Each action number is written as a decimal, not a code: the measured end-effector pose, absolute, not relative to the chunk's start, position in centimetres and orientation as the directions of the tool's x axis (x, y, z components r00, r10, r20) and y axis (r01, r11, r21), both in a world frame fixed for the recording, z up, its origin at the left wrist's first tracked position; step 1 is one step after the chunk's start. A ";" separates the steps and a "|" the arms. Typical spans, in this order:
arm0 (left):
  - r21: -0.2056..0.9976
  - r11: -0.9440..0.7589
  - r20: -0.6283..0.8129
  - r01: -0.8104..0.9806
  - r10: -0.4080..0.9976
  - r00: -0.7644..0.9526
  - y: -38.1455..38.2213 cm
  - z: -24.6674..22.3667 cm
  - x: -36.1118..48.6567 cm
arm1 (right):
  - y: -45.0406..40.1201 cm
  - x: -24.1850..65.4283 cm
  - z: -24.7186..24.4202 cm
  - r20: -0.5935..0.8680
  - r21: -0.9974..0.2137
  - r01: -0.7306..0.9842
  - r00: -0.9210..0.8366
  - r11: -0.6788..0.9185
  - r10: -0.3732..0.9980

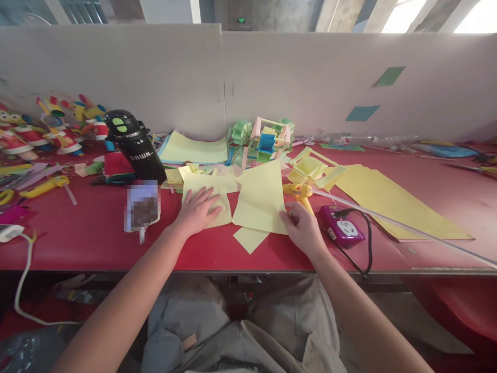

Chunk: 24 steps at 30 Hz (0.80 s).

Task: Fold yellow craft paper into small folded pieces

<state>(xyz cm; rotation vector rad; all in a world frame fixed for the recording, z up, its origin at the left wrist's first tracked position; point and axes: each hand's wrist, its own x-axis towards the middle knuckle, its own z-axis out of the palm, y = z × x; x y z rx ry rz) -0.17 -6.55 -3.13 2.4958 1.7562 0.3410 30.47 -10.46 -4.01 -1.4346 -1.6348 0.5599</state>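
My left hand (200,211) lies flat with fingers spread on a pale yellow sheet of paper (207,184). To its right is a second, larger pale yellow sheet (261,199), tilted up a little; my right hand (302,226) pinches its lower right edge between thumb and curled fingers. A small yellow paper piece (250,241) sticks out beneath the larger sheet. Just behind my right hand rests a yellow hot glue gun (298,191). Folded yellow paper and stick pieces (308,168) lie beyond it.
A black bottle (135,150) stands at the back left, near a blurred object (142,207). On the right sit a purple power socket (344,228) with a black cord and large yellow sheets (392,199). Paper-and-stick models (267,137) stand by the partition (303,77).
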 end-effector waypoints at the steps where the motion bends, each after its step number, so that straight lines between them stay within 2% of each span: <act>1: 0.186 -0.343 0.136 0.921 0.937 0.322 -6.5 -3.1 -0.2 | -10.5 30.5 -4.0 0.319 -0.791 0.566 0.056 0.233 0.946; 8: 0.204 -0.334 0.134 0.920 0.941 0.312 -6.7 -2.8 0.0 | -11.0 30.4 -3.7 0.379 -0.787 0.570 0.144 0.236 0.914; 13: 0.202 -0.327 0.116 0.923 0.944 0.309 -6.8 -2.7 0.1 | -11.1 30.3 -3.6 0.365 -0.848 0.462 0.150 0.261 0.919; 20: 0.241 -0.325 0.127 0.915 0.945 0.302 -6.7 -2.5 0.1 | -11.4 30.2 -3.0 0.462 -0.863 0.381 0.326 0.333 0.825; 22: 0.306 -0.359 0.199 0.881 0.930 0.310 -6.7 -2.3 0.3 | -11.4 29.9 -2.6 0.455 -0.873 0.332 0.288 0.358 0.842; 24: 0.491 -0.391 0.291 0.779 0.916 0.276 -6.6 -1.8 0.6 | -11.2 29.6 -2.1 0.398 -0.905 0.252 0.213 0.344 0.892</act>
